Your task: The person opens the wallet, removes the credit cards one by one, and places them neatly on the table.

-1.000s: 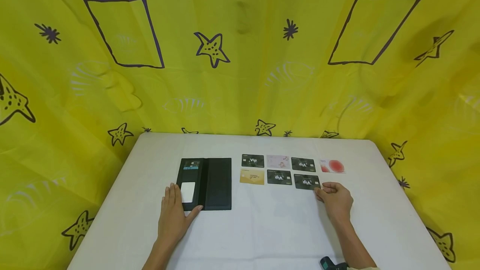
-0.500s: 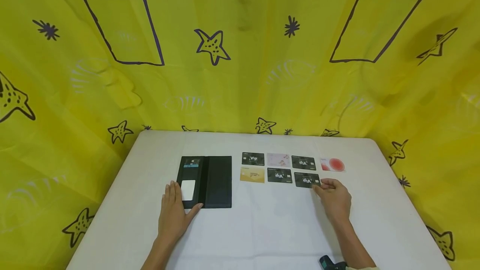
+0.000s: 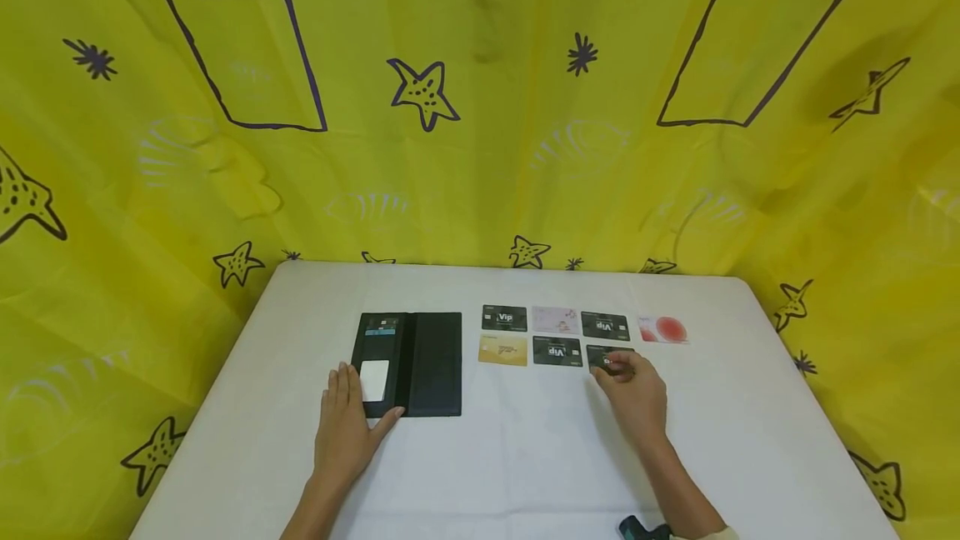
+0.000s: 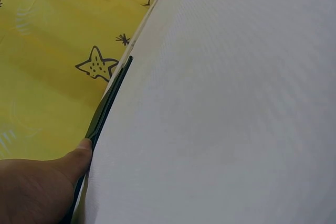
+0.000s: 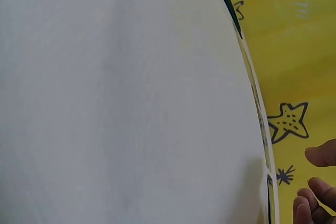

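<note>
In the head view an open black wallet [image 3: 437,365] lies flat on the white table, a white card [image 3: 374,381] showing in its left half. My left hand [image 3: 347,427] rests straight-fingered on the wallet's lower left side, thumb at the bottom edge. Over a black Vip card [image 3: 597,351] at the right end of the lower row, my right hand [image 3: 636,394] hovers and partly covers it. The right wrist view shows the right thumb [image 5: 321,153] apart from the fingers, nothing visible between them. Left of that card lie another black Vip card [image 3: 557,351] and a gold card [image 3: 503,349].
The upper row holds a black Vip card [image 3: 504,317], a pale pink card [image 3: 555,320], a third black Vip card [image 3: 604,326] and a white card with a red circle [image 3: 663,329]. A yellow patterned curtain [image 3: 480,190] surrounds the table [image 3: 495,473].
My right hand has moved left, from the right edge of the lower-row black card to over it. The left hand, wallet and cards keep their places.
</note>
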`<state>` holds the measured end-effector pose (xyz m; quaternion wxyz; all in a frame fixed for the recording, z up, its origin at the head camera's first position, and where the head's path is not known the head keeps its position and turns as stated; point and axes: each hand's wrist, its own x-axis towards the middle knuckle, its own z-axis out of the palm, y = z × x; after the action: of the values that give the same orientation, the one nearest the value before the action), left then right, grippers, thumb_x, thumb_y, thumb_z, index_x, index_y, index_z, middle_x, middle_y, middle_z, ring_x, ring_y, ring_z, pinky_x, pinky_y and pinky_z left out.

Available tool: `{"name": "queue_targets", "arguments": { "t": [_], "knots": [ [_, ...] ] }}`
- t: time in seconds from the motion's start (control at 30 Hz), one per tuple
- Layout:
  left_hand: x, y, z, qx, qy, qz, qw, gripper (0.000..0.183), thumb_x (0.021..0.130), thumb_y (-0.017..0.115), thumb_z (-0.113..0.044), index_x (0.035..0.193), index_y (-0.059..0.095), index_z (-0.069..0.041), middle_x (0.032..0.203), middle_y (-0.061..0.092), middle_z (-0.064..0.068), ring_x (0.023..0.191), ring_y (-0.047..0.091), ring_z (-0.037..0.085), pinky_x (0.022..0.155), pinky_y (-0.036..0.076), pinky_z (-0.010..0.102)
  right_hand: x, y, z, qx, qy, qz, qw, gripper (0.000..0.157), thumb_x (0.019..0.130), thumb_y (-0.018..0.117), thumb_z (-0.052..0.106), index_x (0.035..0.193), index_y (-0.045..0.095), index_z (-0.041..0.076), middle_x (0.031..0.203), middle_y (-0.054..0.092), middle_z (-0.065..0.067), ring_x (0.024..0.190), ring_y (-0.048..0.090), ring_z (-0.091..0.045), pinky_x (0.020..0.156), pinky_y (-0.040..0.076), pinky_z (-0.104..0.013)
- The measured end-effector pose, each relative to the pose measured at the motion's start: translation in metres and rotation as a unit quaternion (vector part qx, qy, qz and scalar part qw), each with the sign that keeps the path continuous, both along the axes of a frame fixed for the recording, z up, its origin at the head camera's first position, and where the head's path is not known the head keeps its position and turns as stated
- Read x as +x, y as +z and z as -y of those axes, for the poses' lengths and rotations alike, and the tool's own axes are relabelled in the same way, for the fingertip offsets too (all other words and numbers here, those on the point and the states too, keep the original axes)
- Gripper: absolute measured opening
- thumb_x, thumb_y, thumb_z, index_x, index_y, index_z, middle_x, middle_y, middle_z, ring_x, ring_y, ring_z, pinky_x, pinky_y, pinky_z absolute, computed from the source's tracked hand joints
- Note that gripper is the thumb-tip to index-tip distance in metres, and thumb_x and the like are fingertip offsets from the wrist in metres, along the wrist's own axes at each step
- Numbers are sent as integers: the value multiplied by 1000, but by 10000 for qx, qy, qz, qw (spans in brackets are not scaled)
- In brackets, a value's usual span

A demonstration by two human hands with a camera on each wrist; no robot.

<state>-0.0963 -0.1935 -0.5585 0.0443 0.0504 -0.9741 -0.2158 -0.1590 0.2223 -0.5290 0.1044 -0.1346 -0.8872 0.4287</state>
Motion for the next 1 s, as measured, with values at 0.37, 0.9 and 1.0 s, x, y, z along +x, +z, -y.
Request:
{"name": "queue_targets", "arguments": {
  "t": [0.37,0.9,1.0],
  "knots": [
    [0,2,0,-8,-16,-24,10000,109,91,79,-47,155,23,21,166,17,38,155,14,53,124,16,64,1,8,39,-552,541,-65,9970,28,88,85,16,110,74,1,97,75,-8,83,65,-18,69,51,-21],
    [1,2,0,13,-30,46,10000,108,92,78,-46,155,23,22,165,17,38,155,14,53,124,15,64,3,16,101,-1251,1682,-286,9774,24,89,84,9,108,74,-2,94,72,-5,82,68,-18,72,56,-23],
    [1,3,0,30,-30,67,10000,108,92,78,-45,155,22,22,166,17,38,155,14,53,124,15,64,0,17,107,-1389,1810,-355,9730,24,89,83,9,108,74,-3,96,74,-6,84,69,-19,74,57,-24]
  ]
}}
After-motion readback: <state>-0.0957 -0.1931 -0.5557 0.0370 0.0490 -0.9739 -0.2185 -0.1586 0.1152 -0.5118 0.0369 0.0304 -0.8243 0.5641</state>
